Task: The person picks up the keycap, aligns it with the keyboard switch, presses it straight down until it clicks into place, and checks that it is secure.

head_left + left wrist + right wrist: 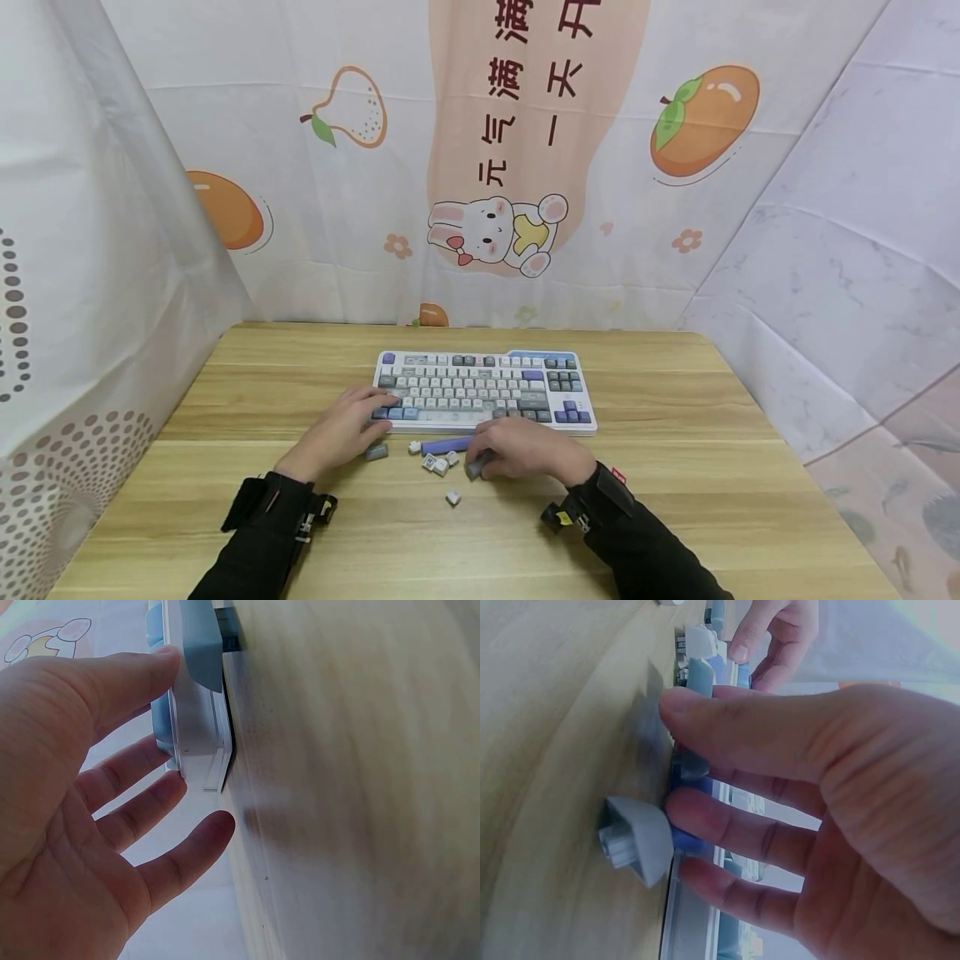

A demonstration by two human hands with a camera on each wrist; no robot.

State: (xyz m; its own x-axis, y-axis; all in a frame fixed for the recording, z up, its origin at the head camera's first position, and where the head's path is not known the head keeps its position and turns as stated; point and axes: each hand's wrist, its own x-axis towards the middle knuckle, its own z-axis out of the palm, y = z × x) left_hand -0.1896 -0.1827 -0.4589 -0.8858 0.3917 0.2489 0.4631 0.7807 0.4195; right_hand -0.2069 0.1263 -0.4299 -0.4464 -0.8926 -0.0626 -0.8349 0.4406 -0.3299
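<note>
A white keyboard point(465, 417) with grey, white, blue and purple keycaps lies on the table. My left hand point(347, 429) rests at its front left corner, fingers fairly straight; in the left wrist view the thumb touches the front edge near a blue keycap point(199, 645). In front of the keyboard, my right hand point(521, 448) pinches a dark grey keycap point(475, 468) between thumb and fingers. The right wrist view shows that keycap partly hidden behind the thumb. Another grey keycap point(649, 836), stem showing, sits close to the right fingertips.
Several loose white keycaps point(440, 467) and a long purple keycap point(444, 447) lie before the keyboard. One white keycap point(453, 497) lies nearer the front, and a grey keycap point(377, 452) is beside the left thumb. A printed cloth point(360, 208) hangs behind the wooden table point(660, 400).
</note>
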